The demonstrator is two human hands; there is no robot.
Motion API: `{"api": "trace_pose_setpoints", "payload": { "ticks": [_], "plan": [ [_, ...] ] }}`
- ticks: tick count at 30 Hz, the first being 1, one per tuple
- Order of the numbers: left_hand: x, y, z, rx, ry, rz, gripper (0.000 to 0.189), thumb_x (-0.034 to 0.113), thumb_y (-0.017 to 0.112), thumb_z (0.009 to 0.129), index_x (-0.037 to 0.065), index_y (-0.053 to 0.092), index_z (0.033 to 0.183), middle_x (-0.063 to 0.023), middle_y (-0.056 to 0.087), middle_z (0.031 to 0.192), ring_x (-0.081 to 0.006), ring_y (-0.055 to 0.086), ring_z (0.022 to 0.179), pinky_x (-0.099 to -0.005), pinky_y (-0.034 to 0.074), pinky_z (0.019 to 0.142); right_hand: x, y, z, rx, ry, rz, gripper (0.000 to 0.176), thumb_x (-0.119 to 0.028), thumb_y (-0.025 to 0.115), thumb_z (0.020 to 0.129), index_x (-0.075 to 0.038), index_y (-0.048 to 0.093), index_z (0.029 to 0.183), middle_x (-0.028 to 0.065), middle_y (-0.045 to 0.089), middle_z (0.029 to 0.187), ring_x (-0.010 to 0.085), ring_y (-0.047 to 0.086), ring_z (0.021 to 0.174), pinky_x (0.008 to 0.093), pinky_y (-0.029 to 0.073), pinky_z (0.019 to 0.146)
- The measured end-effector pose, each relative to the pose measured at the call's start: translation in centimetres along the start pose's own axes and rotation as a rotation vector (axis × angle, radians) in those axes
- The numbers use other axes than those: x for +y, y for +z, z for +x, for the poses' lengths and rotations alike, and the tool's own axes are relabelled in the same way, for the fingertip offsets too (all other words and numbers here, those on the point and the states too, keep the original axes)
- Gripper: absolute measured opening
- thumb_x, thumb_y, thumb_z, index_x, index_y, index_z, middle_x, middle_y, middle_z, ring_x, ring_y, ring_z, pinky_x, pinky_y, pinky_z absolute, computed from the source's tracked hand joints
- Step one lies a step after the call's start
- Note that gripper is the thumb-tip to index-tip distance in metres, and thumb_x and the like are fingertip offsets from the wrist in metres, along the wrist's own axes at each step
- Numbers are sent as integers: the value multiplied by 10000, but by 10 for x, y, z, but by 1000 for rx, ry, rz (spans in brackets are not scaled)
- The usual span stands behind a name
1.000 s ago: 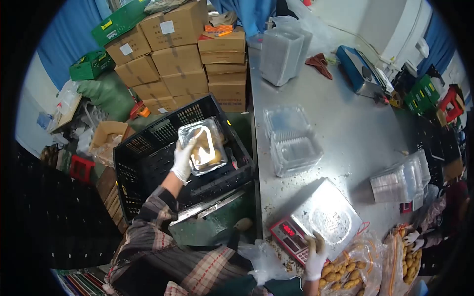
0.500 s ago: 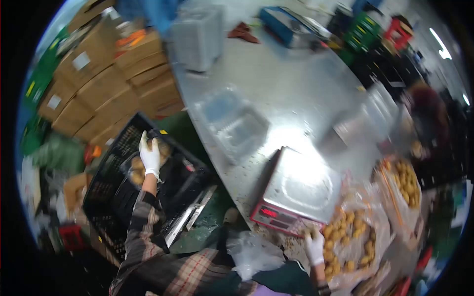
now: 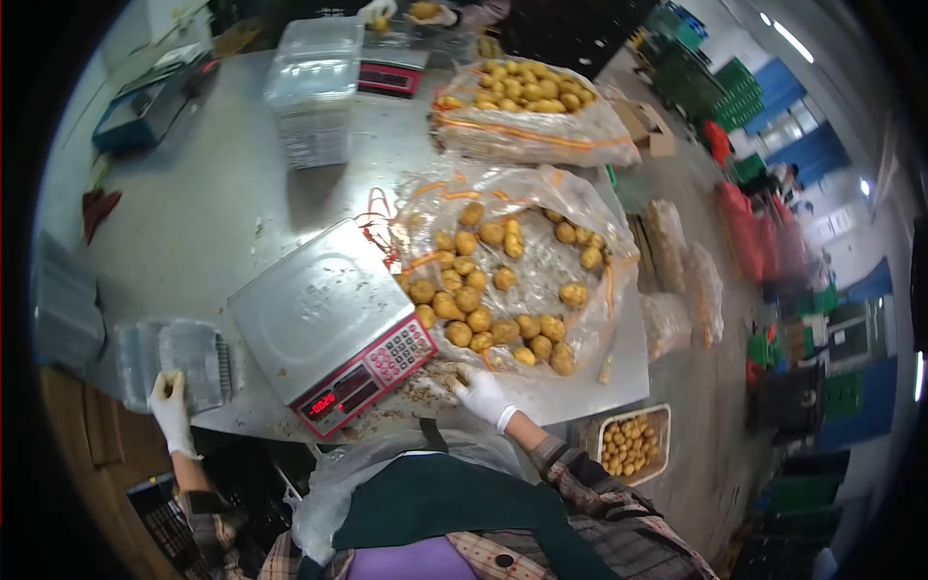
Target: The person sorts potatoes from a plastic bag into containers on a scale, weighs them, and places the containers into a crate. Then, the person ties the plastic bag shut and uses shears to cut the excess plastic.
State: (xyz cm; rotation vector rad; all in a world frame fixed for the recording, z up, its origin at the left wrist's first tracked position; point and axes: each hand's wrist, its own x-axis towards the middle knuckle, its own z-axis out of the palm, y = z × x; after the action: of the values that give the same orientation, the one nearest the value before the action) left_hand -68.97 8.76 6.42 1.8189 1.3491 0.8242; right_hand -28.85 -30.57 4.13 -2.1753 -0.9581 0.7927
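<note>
My left hand (image 3: 173, 418), in a white glove with dark fingertips, pinches the near edge of a clear plastic clamshell container (image 3: 195, 360) at the table's left front edge. To the right stands a red-framed digital scale (image 3: 324, 304), its steel plate bare apart from specks of dirt and its red display lit. My right hand (image 3: 485, 397), also gloved, lies low by the front edge of the table, fingers apart and without anything in them. Just beyond its fingertips, potatoes (image 3: 468, 298) lie on a spread-out clear plastic bag (image 3: 556, 275) with orange stripes.
A stack of clear containers (image 3: 311, 116) stands toward the back, beside a second scale (image 3: 391, 72). Behind the spread bag is a fuller potato bag (image 3: 532, 126). A co-worker's gloved hands (image 3: 425, 14) show at the far edge. A basket of potatoes (image 3: 633, 445) sits at lower right.
My view has swung right. My left hand has left the potato pack in the black crate and come up to the container on the table. My right hand stays near the scale and potatoes.
</note>
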Motion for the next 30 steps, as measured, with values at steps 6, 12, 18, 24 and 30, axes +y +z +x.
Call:
{"api": "trace_pose_setpoints", "payload": {
  "ticks": [6,12,18,24,30],
  "plan": [
    [5,-20,11,-163,-320,-263,143,130,620,906,91,577,775,79,472,670,-18,428,592,-181,347,515,29,-18,-17,89,100,205,305,-199,559,887,-10,603,1121,264,642,911,399,627,855,400,498,748],
    [13,-28,14,-221,-163,61,129,96,615,897,82,559,781,54,517,663,-30,477,591,-188,387,514,51,-29,-15,128,187,139,277,-166,565,913,-7,615,1134,208,677,940,275,663,861,341,504,775],
    [13,-17,7,-100,-160,89,111,69,629,880,66,567,788,45,534,681,-34,458,574,-183,367,513,51,-30,-7,189,134,149,272,-195,578,899,7,624,1076,229,663,886,338,653,833,384,500,739],
    [2,-39,7,-254,-351,-378,52,89,612,902,89,601,852,54,510,725,-34,447,605,-173,344,525,66,-16,1,195,133,396,280,-204,586,881,-2,632,1069,245,659,862,363,656,807,395,507,729],
    [7,-31,-1,-102,12,178,113,111,563,931,-2,564,933,-37,561,733,-154,513,605,-268,443,562,35,-15,46,221,-19,173,267,-174,581,875,-21,640,1085,228,661,918,348,657,864,382,507,768]
  ]
}}
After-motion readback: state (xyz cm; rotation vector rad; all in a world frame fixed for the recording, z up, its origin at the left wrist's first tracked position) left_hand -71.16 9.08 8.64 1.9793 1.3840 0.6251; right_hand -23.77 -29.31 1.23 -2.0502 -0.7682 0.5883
